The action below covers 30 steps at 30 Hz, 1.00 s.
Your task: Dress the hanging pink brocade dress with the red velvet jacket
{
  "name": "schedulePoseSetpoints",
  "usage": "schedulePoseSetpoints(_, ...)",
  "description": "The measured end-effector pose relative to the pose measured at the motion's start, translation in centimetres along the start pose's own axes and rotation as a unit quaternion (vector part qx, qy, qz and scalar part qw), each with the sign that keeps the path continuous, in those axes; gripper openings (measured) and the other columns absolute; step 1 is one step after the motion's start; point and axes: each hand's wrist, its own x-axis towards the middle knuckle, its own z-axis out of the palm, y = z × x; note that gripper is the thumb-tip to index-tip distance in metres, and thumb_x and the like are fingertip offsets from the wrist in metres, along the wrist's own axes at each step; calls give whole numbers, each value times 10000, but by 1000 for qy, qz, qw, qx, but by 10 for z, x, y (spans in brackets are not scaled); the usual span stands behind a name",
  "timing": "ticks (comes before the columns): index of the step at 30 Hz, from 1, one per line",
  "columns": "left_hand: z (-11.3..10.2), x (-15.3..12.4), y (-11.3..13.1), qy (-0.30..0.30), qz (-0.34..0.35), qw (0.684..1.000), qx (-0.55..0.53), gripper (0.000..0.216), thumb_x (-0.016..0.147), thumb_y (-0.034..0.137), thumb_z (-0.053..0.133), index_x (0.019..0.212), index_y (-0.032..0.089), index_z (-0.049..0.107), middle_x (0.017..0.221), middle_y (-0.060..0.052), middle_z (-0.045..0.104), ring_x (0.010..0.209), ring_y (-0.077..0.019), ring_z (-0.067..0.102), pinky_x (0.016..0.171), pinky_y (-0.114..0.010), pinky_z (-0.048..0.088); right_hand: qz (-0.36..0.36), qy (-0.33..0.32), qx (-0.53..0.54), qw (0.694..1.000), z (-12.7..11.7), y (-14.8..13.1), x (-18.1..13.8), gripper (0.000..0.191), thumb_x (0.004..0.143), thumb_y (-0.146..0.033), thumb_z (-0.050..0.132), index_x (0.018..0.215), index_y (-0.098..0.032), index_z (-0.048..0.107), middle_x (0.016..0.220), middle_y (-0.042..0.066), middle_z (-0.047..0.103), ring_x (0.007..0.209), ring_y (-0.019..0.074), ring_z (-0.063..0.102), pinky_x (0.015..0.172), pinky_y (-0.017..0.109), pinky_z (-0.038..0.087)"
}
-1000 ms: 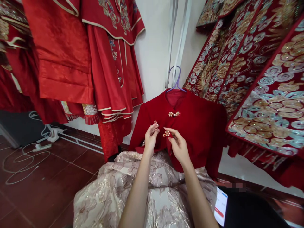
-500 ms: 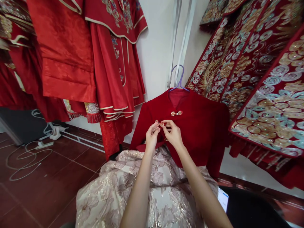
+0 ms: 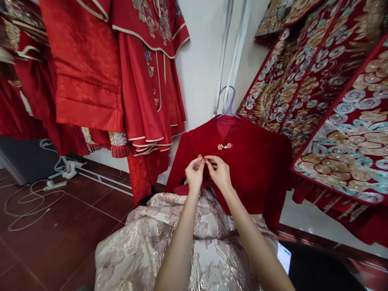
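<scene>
A dark red velvet jacket hangs in front of me on a purple hanger. Its collar clasp, with gold and pearl flowers, is joined. Lower on the front, my left hand pinches one side of a second flower clasp at the jacket's left edge. My right hand pinches the other side, fingertips almost meeting the left ones. Fingers cover most of this clasp, so whether it is joined cannot be seen. Below the hands, the jacket front hangs apart over the shiny floral fabric on my lap.
Red garments hang at the left, and an embroidered red garment hangs close on the right. White cables and a power strip lie on the tiled floor. A phone lies beside my right forearm.
My hands have drawn slightly closer together, bringing the two sides of the second clasp nearer each other. The view has shifted slightly.
</scene>
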Motion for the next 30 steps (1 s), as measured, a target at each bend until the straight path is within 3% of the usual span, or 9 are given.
schedulePoseSetpoints(12,-12,9,6,-49,23,994,99,153,716,181,669,854,131,713,865,-88,729,778,-162,671,817,-314,527,17,10,7,1000,1,1,3,252,887,-325,473,979,-194,668,972,67,660,822,161,635,705,276,564)
schedulePoseSetpoints(24,-12,11,5,-76,22,992,94,152,733,174,652,876,126,671,899,-100,712,816,-166,664,837,-324,511,21,14,16,1000,2,2,6,257,882,-356,495,973,-193,672,964,64,667,805,156,641,677,265,562)
schedulePoseSetpoints(27,-20,10,3,-71,24,992,103,188,748,135,624,936,140,635,961,-94,694,883,-154,650,858,-305,496,54,-5,52,997,-7,3,-2,289,899,-364,466,1084,-209,626,1007,64,669,851,156,656,723,279,567)
schedulePoseSetpoints(30,-38,10,-2,-87,-16,983,164,104,778,130,575,856,151,640,906,-71,697,840,-139,647,857,-291,484,116,-3,92,989,-24,8,-23,312,886,-390,491,1119,-199,573,989,72,675,832,162,672,731,301,570)
